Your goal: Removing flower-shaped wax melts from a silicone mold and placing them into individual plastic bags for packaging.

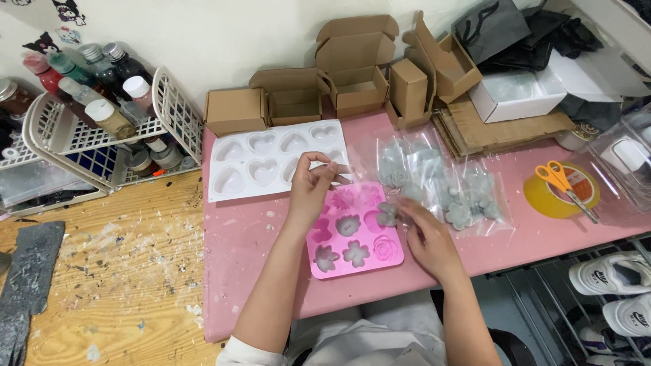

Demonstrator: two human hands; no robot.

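1. The left hand [310,186] is hovering above the top edge of the pink mould [354,234], fingers pinched together on the edge of a clear plastic bag [352,169] that is barely showing against the table.
2. The right hand [427,237] is lying at the mould's right side, fingers curled and closing on a grey flower piece [388,215] just at the mould's rim.
3. The pink mould is sitting on the pink table [237,251], right in front of the person, with several grey flower shapes filling its cavities and a few cavities showing bare pink.
4. Just behind it, the white heart mould [234,169] is lying flat, partly covered by the left hand.
5. To the right, a heap of clear packets [447,186] holding grey flower pieces is spreading across the table.
6. Further right, orange-handled scissors [563,183] are resting on a roll of yellow tape [542,200].
7. Along the wall, small cardboard boxes [352,74] are standing open, and a white wire basket [173,108] of paint bottles is sitting at the left.
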